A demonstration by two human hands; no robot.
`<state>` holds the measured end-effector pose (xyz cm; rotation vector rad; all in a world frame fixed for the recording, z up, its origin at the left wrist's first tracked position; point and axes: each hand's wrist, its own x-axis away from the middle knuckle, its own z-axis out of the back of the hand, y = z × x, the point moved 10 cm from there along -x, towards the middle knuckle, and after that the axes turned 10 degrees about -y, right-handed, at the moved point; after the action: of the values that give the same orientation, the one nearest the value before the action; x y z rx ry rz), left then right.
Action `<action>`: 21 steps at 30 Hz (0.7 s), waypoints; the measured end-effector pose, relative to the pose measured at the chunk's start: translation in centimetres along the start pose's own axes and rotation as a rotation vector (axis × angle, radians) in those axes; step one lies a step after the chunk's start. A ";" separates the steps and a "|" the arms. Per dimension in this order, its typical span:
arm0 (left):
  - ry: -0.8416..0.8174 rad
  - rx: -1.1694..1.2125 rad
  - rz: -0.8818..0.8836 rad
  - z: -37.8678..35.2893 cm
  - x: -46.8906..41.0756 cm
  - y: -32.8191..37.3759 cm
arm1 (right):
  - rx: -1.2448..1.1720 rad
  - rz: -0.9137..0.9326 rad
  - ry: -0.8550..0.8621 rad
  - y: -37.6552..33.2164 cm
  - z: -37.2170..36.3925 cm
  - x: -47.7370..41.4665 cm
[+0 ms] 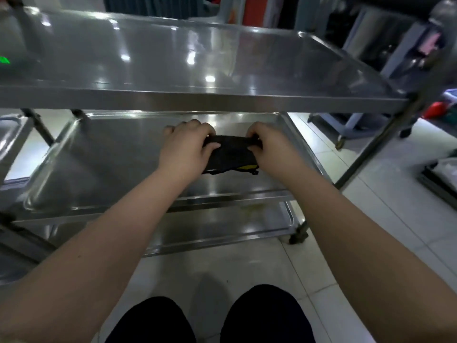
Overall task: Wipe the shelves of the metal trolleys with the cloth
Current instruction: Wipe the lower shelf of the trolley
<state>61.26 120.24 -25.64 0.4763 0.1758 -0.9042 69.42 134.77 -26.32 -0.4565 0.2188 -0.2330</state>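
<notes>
The left hand (188,144) and the right hand (269,147) each grip one end of the dark cloth (231,154), fingers curled over its top edge and thumbs pinching from the near side, so the cloth is stretched between them. The cloth is black with a strip of yellow showing along its lower edge. It is held over the middle shelf (103,164) of the metal trolley, toward that shelf's right half and nearer its far edge than its near edge; whether the lower edge touches the steel cannot be told, as the picture is soft there. Both bare forearms reach in from the near side, under the front rim of the top shelf (173,58). The bottom shelf (222,229) shows below the middle shelf's near edge. Part of a second trolley (12,134) stands just beside the left edge. The person's dark-clad knees (150,320) rest low over the pale tiled floor (371,169).
</notes>
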 end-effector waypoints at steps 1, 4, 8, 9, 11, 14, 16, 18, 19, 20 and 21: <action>0.005 0.048 -0.063 -0.6 0.4 1.4 | -0.021 -0.006 0.027 1.0 0.7 1.7; -0.035 0.190 -0.187 -4.6 2.1 4.5 | -0.079 -0.036 0.104 4.5 1.1 6.8; -0.208 0.237 -0.251 -14.7 5.0 6.5 | -0.102 -0.066 0.070 11.1 -3.7 11.8; -0.263 0.253 -0.251 -17.8 6.0 6.5 | -0.115 -0.089 0.039 13.2 -5.8 12.8; -0.376 0.308 -0.219 -24.5 8.4 6.1 | -0.173 -0.178 -0.031 17.6 -10.7 14.9; -0.474 0.313 -0.119 -33.4 11.4 4.5 | -0.241 -0.272 -0.096 23.0 -17.9 17.4; -0.500 0.267 -0.068 -37.7 12.1 3.5 | -0.236 -0.279 -0.126 25.7 -21.5 18.2; -0.499 0.240 -0.031 -40.4 11.7 2.9 | -0.238 -0.286 -0.129 28.1 -23.4 18.1; -0.490 0.237 -0.017 -41.2 11.2 2.9 | -0.244 -0.300 -0.118 29.0 -23.6 17.9; -0.474 0.242 -0.001 -42.0 10.3 3.1 | -0.250 -0.316 -0.102 30.2 -23.6 17.3; -0.448 0.254 0.018 -42.7 9.1 3.1 | -0.243 -0.333 -0.087 31.3 -23.3 16.3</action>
<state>71.44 135.40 -65.40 0.4961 -0.3551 -0.9980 84.24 148.19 -63.60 -0.7437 0.0843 -0.5151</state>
